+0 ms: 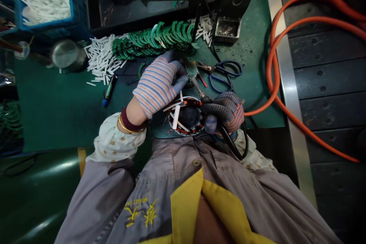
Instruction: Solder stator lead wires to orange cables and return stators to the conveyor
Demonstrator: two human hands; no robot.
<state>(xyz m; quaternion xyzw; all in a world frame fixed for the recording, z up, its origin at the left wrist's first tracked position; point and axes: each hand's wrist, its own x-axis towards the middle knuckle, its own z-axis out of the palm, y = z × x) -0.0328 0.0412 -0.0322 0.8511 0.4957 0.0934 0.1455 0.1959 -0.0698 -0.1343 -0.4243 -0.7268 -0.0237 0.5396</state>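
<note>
Our right grip [228,110] clamps a soldering iron [203,96], best guided steadily; whether our left grip [160,82] closes, we cannot tell.

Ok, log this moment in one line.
left hand: by ring, grip unclear; right hand: holding soldering iron; ring: white tubes on top; scissors: on mat

The scissors [216,68] lie on the green tabletop [57,110], blades to the left and blue handle loops to the right. Just beyond them sits a metal tray [228,39]. Well left of the scissors lies a marker; [109,92] farther left stand a pot [68,55] and a blue bin [45,26]. Right of the scissors, an orange hose [269,66] loops across a metal strip [288,72], with dark slats [328,76] past it.
</note>
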